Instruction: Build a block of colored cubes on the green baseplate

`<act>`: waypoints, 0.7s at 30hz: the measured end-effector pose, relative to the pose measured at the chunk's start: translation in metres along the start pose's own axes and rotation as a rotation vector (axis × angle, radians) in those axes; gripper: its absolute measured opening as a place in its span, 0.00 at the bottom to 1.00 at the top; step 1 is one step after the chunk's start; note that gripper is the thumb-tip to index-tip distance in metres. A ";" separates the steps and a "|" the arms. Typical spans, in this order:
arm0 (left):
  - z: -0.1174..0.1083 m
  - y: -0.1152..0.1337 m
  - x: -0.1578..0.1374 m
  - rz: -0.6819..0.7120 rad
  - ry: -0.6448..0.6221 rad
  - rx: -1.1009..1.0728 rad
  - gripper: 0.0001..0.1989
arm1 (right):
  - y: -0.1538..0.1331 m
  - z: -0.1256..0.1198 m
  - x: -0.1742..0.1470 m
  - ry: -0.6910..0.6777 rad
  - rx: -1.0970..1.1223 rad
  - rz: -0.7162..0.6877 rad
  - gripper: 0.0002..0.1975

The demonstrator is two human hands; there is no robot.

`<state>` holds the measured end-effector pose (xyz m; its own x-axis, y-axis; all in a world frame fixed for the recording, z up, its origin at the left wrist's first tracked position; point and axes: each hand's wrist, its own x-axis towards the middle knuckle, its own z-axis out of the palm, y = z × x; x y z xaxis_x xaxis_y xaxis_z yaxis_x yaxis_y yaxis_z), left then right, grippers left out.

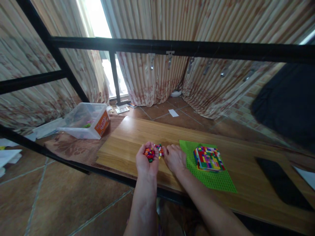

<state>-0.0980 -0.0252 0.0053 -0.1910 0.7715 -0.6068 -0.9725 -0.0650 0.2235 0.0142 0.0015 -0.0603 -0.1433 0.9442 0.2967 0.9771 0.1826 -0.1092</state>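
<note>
My left hand (148, 163) is turned palm up and cupped around a heap of small coloured toy bricks (149, 154), with red and orange ones on top. Just beyond its fingers, a small pile of loose bricks (159, 150) lies on the wooden table (137, 131). My right hand (175, 157) is palm down, its fingers curled closed at the right edge of that pile; whatever is in its fingertips is hidden. On a green baseplate (221, 182) right of this hand sits a square, layered block of multicoloured bricks (209, 158).
A clear plastic bin (81, 129) with an orange label stands left of the table on a brown cloth (66, 144). A dark flat object (280, 180) lies at the table's right end. A black metal bar (157, 46) crosses above the far side, before curtains (157, 78).
</note>
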 end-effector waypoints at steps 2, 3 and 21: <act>0.000 -0.001 -0.001 -0.004 -0.002 0.009 0.11 | 0.000 0.000 -0.001 -0.006 0.005 -0.006 0.22; 0.001 -0.001 -0.001 -0.007 -0.003 0.014 0.11 | -0.001 0.000 -0.001 -0.011 0.007 -0.006 0.22; 0.002 -0.022 -0.003 -0.042 -0.047 0.089 0.14 | -0.002 -0.012 -0.001 -0.124 0.013 -0.020 0.21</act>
<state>-0.0761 -0.0253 0.0037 -0.1414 0.8011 -0.5815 -0.9636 0.0233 0.2665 0.0146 -0.0035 -0.0490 -0.1817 0.9669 0.1792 0.9719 0.2043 -0.1167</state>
